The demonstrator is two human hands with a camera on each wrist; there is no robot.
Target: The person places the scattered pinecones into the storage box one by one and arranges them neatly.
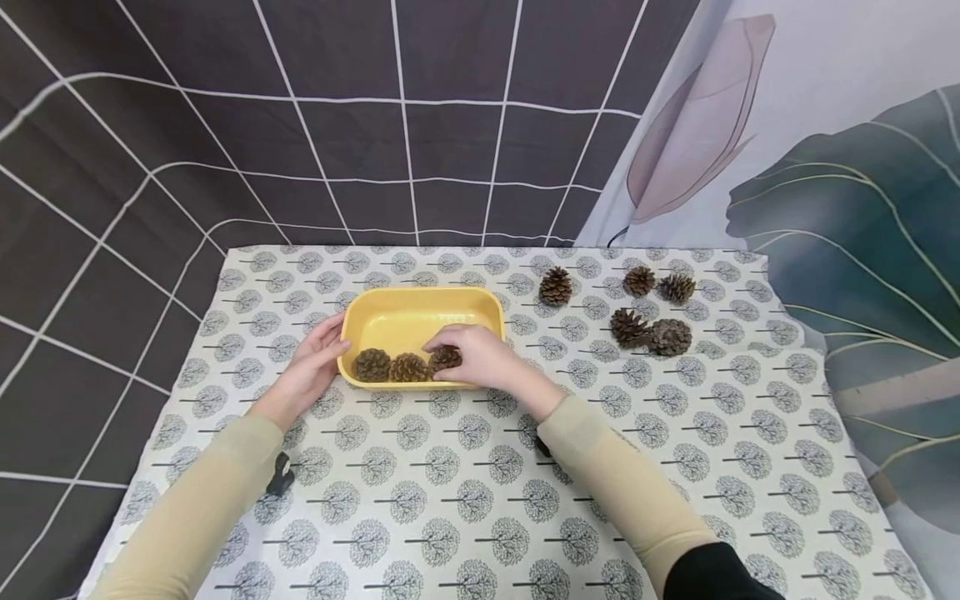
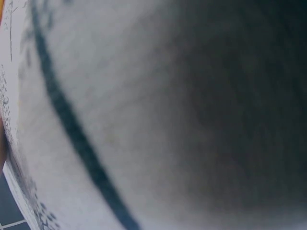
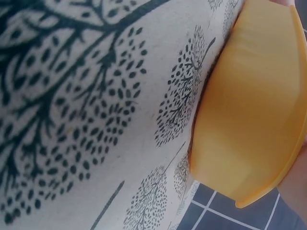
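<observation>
Downward head view, close wrist views, shared tablecloth

Reads bright and evenly lit in head view, crisp around yellow box; catches faint glare on its inside floor. Turns palest on white curtain right of yellow box. Smears tablecloth in left wrist view, sinking into deep shadow. Looks slightly soft, hazy in right wrist view; darkens along yellow box's base.

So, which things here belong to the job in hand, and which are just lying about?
In the job:
tray, left hand at its end
three cones in it, one held by the right hand
five loose cones, probably

Just about:
cloth under the tray
checked drape behind
leaf-print curtain, right
</observation>
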